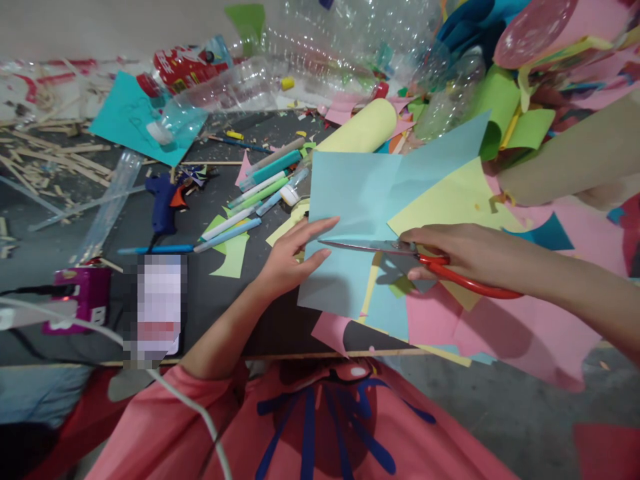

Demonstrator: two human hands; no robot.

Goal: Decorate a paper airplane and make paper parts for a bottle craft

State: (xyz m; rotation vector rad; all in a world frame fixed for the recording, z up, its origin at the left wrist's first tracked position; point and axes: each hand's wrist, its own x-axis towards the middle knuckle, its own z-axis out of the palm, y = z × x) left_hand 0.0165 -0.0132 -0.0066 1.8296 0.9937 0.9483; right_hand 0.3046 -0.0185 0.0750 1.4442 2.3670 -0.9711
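A folded-creased sheet of light blue paper (pixel 353 193) is in front of me, tilted above the table's near edge. My left hand (pixel 287 263) is at its left edge, thumb and index finger over the paper and the other fingers hidden. My right hand (pixel 445 250) grips red-handled scissors (pixel 370 245). Their metal blades lie across the blue sheet and look nearly together, the tip between my left thumb and index finger. Beneath and right of the sheet are yellow paper (pixel 445 200) and pink paper (pixel 530 327).
Markers (pixel 270 180), a blue glue gun (pixel 163 203), a blurred phone (pixel 159 307) and a purple box with cables (pixel 83 297) lie to the left. Clear plastic bottles (pixel 320 60) and a yellow paper roll (pixel 363 127) stand behind. Another person's arm (pixel 570 153) reaches in from the right.
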